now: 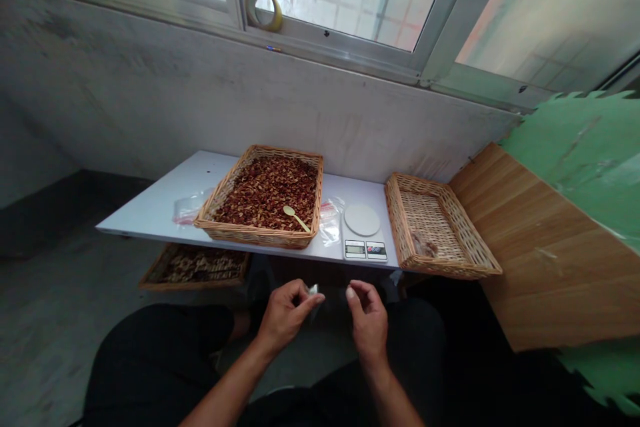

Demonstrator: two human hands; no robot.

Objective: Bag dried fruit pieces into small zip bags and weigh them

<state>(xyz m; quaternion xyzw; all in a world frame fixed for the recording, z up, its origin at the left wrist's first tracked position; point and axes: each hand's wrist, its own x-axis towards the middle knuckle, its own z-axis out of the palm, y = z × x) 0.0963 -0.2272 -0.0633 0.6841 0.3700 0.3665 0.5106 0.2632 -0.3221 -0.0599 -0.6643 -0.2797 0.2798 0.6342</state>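
In front of the table edge, my left hand [285, 313] pinches a small plastic bag [313, 289] between thumb and fingers; only a pale, shiny bit of it stands out clearly. My right hand [369, 320] is a short way to the right, its thumb and fingers curled together, and whatever they may hold is hidden. Beyond the hands, a white kitchen scale [363, 221] sits near the table's front edge. Clear zip bags [330, 220] with red strips lie left of the scale. A wicker basket [257, 235] holds dried reddish-brown pieces [273, 190], with a pale yellow spoon [296, 217] on top.
Right of the scale stands another wicker basket [450, 227] with a small brownish clump [424, 245] inside. More clear bags [189, 208] lie at the left of the white table [165, 190]. A lower basket [195, 265] sits beneath. A tape roll [276, 17] leans on the window.
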